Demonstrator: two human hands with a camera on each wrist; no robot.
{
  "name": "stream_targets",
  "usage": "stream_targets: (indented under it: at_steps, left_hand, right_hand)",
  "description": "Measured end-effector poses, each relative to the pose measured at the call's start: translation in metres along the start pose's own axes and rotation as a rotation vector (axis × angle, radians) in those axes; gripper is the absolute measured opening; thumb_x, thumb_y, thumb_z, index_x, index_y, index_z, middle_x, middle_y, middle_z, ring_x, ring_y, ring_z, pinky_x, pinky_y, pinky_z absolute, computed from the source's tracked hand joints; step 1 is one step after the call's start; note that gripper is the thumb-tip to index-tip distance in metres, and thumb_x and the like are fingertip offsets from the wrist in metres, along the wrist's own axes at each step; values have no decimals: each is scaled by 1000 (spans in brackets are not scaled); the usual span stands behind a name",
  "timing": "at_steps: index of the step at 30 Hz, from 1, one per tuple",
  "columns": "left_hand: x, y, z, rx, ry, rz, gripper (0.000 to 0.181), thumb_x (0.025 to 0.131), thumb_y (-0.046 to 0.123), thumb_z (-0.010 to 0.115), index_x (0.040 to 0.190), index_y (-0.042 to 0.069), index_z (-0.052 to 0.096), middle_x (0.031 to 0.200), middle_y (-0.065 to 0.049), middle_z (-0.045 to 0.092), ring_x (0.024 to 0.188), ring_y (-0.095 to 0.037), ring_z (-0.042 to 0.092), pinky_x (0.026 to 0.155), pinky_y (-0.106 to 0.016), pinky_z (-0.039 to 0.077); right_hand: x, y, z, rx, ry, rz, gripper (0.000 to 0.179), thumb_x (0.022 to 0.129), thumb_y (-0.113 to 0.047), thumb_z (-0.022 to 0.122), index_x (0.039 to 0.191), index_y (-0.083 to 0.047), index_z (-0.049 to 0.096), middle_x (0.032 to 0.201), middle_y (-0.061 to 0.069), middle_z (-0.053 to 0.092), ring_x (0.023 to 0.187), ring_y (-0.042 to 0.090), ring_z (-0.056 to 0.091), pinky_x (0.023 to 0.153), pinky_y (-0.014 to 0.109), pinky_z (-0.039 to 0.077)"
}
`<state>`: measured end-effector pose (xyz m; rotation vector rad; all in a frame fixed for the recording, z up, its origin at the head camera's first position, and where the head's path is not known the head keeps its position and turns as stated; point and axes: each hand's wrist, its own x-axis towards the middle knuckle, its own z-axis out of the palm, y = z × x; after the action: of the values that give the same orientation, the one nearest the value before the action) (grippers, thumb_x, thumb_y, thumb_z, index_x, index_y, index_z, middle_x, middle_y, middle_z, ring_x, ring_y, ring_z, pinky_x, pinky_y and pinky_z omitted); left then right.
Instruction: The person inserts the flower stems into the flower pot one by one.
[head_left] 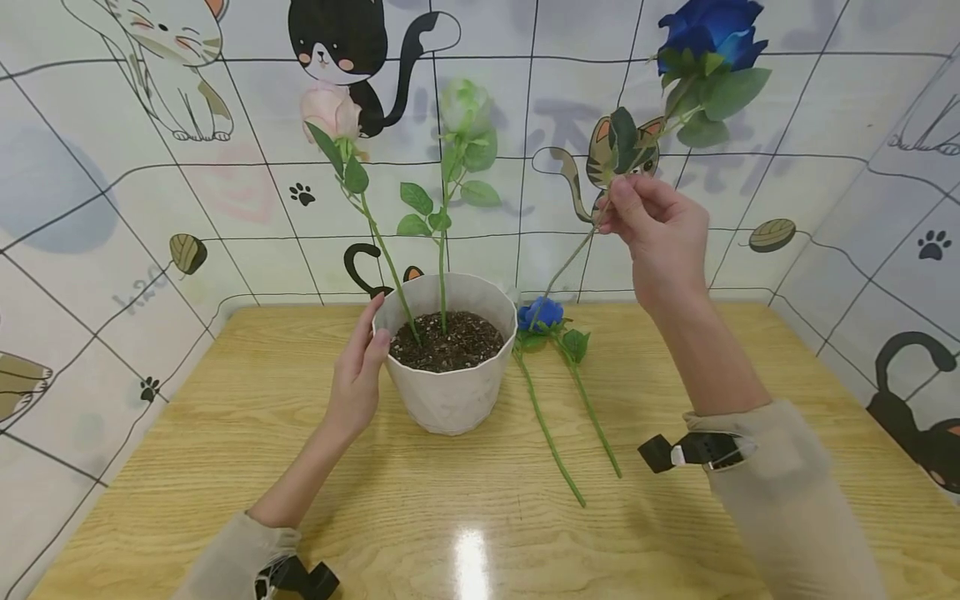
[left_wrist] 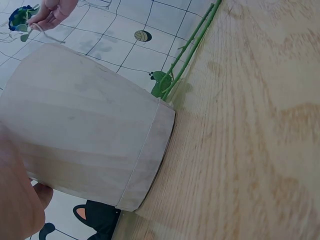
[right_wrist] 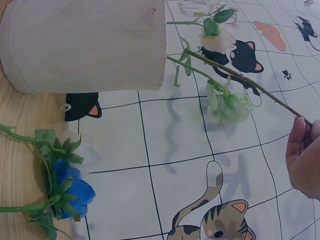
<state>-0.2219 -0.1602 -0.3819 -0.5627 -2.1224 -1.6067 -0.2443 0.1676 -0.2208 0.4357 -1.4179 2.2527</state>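
Note:
My left hand (head_left: 356, 375) holds the left side of a white flowerpot (head_left: 450, 404), thumb near the rim and fingers toward the back. Dark soil (head_left: 450, 354) fills the pot partway. A pink rose (head_left: 332, 112) and a pale green rose (head_left: 465, 108) stand in it on green stems, the pink one leaning left. Up at the right, my right hand (head_left: 667, 233) pinches the stem of a large blue rose (head_left: 708, 37). Its bloom tilts to the upper right, and the bare stem (right_wrist: 245, 79) slants down left, clear of the soil.
Right of the pot, two cut stems lie on the wooden table (head_left: 300, 500), beside a smaller blue rose (head_left: 542, 313). Behind the table hangs a cat-patterned backdrop (head_left: 487, 250). Small black cameras (head_left: 693, 450) are strapped to both sleeves.

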Motion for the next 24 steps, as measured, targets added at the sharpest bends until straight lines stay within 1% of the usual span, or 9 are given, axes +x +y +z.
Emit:
stream_targets:
  at_steps: [4,10,14,17,21,24]
  left_hand:
    - [0,0,0,0,-1,2,50,109,21,38,159,19,35,162,0,32,145,-24,33,120,-47,25]
    - [0,-1,-1,-4,-3,7,50,109,21,38,159,18,35,162,-1,32,145,-24,33,119,-48,25]
    - [0,-1,-1,-7,-2,3,50,109,21,38,159,18,35,162,-1,33,145,-25,33,119,-48,25]
    - [0,-1,-1,-5,-3,4,50,109,21,38,159,18,35,162,-1,33,145,-25,33,119,-49,25]
    - [0,-2,-1,1,-2,6,50,109,21,38,159,19,35,162,1,32,145,-25,34,118,-50,27]
    - [0,-1,0,2,-1,7,50,109,22,38,159,20,35,162,2,32,145,-24,33,118,-49,26]
  right_hand:
    - [2,5,7,-4,-23,-26,10,91,0,73,93,9,70,80,13,70,71,22,66,69,26,58]
    - [4,19,12,-47,-78,-76,10,90,1,73,93,11,69,81,12,70,71,21,69,71,28,59]
    - [5,28,14,-83,-96,-96,9,90,3,72,92,11,69,81,12,70,73,21,69,70,29,60]
    - [4,34,15,-106,-96,-76,7,91,3,72,92,10,69,81,11,70,73,21,69,70,29,60]
    - [3,42,16,-158,-109,-43,11,91,1,73,94,11,68,81,10,71,72,20,69,72,28,60]
    - [2,49,16,-200,-124,-34,12,92,1,72,95,11,68,82,9,72,72,18,69,73,28,60]
